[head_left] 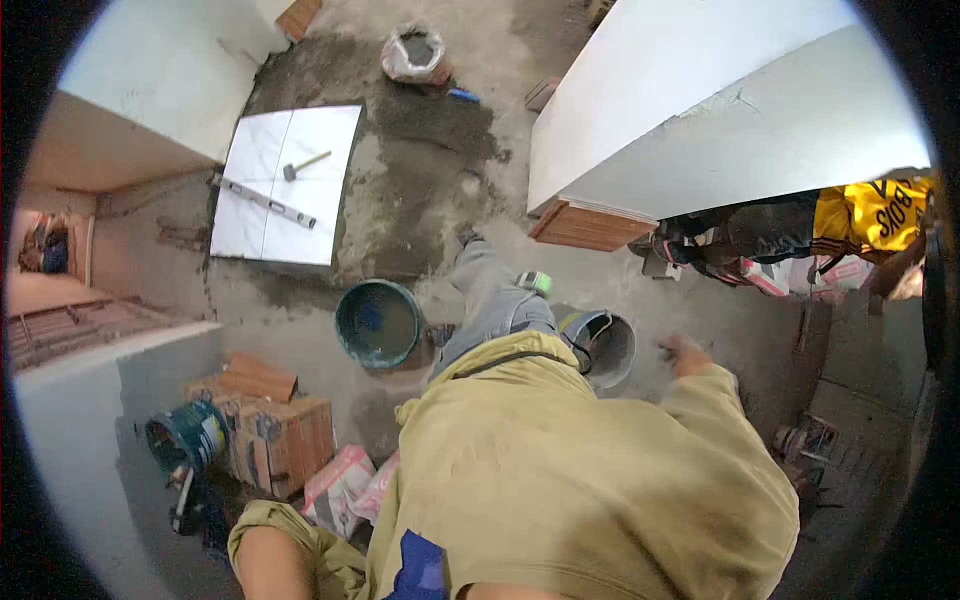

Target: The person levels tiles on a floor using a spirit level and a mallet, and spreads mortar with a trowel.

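My right hand (684,354) hangs at my side, its fingers stretched out and apart, holding nothing visible. It is nearest to a grey bucket (617,355) beside my leg. My left sleeve (318,552) and bent arm show at the bottom left, but my left hand is out of view. A green and white object (534,283) is by my thigh; I cannot make out its kind. On the floor ahead lie white tiles (240,228), bearing a mallet (313,162) and a spirit level (266,202). A dark green tub (345,340) stands left of my legs.
A bag of grey material (402,72) stands at the far end, with a small blue object (462,95) close by. Cardboard boxes (285,445) and a green bucket (190,436) are at the left. Another person in a yellow shirt (875,215) is at the right, beyond stacked tiles (590,226).
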A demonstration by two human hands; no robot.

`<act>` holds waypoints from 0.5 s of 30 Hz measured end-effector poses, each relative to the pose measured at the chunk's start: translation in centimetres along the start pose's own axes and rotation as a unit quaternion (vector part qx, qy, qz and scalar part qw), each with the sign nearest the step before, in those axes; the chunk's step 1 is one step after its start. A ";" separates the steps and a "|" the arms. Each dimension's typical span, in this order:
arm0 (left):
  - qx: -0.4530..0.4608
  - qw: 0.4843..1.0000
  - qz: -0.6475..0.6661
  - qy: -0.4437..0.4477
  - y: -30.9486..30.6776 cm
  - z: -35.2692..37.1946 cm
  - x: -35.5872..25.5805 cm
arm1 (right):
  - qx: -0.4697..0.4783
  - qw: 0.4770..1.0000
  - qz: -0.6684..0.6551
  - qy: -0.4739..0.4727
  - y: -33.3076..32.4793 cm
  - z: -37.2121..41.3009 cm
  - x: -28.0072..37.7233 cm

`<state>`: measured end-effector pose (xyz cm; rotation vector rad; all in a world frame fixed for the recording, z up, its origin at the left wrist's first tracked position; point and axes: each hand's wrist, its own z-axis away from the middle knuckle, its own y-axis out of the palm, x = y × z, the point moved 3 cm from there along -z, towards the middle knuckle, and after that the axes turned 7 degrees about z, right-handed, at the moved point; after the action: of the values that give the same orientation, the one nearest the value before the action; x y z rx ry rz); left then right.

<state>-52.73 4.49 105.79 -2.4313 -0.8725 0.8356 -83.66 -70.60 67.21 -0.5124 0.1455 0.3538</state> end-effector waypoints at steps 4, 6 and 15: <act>-0.034 0.999 -0.030 -0.001 -0.1 0.0 0.9 | -0.262 0.960 -0.039 -0.094 -12.6 6.4 -13.6; -0.035 0.998 -0.054 0.001 -1.1 -0.4 1.0 | -0.228 0.971 -0.017 -0.069 -20.8 0.7 -25.0; -0.052 0.995 -0.083 -0.037 1.4 -1.2 -0.7 | -0.137 0.979 0.094 0.115 -34.0 -4.2 -26.4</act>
<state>-51.76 2.84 106.17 -2.3885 -1.1553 0.8409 -95.90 -108.11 84.92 -0.8152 0.3735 0.5028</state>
